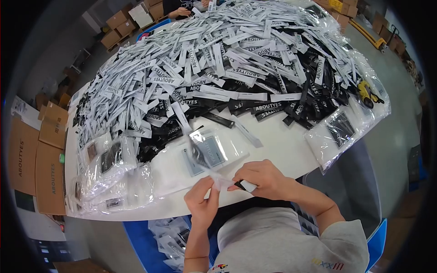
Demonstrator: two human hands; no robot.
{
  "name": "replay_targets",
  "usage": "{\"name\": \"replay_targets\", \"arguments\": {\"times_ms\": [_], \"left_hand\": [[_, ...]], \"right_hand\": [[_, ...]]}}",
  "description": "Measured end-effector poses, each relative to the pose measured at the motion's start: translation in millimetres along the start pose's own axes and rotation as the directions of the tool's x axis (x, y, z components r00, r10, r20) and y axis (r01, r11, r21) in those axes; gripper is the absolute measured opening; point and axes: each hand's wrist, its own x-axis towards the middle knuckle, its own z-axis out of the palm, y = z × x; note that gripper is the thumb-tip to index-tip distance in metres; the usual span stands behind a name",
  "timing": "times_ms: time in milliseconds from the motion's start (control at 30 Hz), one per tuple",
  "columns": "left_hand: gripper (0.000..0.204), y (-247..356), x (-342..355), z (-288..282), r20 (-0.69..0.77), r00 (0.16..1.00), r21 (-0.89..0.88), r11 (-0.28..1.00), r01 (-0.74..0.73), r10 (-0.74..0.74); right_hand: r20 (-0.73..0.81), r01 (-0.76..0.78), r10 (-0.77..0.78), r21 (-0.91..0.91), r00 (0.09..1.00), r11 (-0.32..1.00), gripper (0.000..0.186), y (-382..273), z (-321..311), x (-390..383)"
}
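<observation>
Near the front edge of the white table (284,150), my left hand (201,200) is closed in a pinch on a thin translucent strip (216,183), blurred toward its upper part. My right hand (263,179) is closed on a small black-and-white item (247,185), just right of the strip. Just beyond my hands lies a clear bag (230,148) with a blue-grey label. A big heap of white and black narrow packets (248,54) covers the back of the table.
Stacked plastic packages (107,177) lie at left, another package (325,139) and yellow scissors (365,93) at right. A blue bin (141,241) and a grey bin (359,182) stand below. A person's hand (184,11) shows across the table. Cardboard boxes (50,177) stand at left.
</observation>
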Motion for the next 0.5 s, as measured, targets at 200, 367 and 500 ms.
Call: {"name": "replay_targets", "arguments": {"times_ms": [200,367,500], "left_hand": [[0.017,18.0,-11.9,-0.7,-0.086,0.959,0.395,0.893,-0.215,0.269],[0.027,57.8,-27.4,-25.8,0.049,0.984,0.428,0.886,-0.177,0.173],[0.06,47.9,-6.1,-17.5,0.29,0.947,0.42,0.87,-0.259,0.142]], "right_hand": [[-0.228,0.185,-0.248,-0.265,0.942,0.946,0.018,2.3,5.1,-8.8],[-0.154,0.064,-0.053,0.068,0.987,0.996,0.045,-26.6,-0.1,-10.4],[-0.031,-0.219,0.25,0.383,0.968,0.897,0.036,-18.7,-14.1,-9.1]]}}
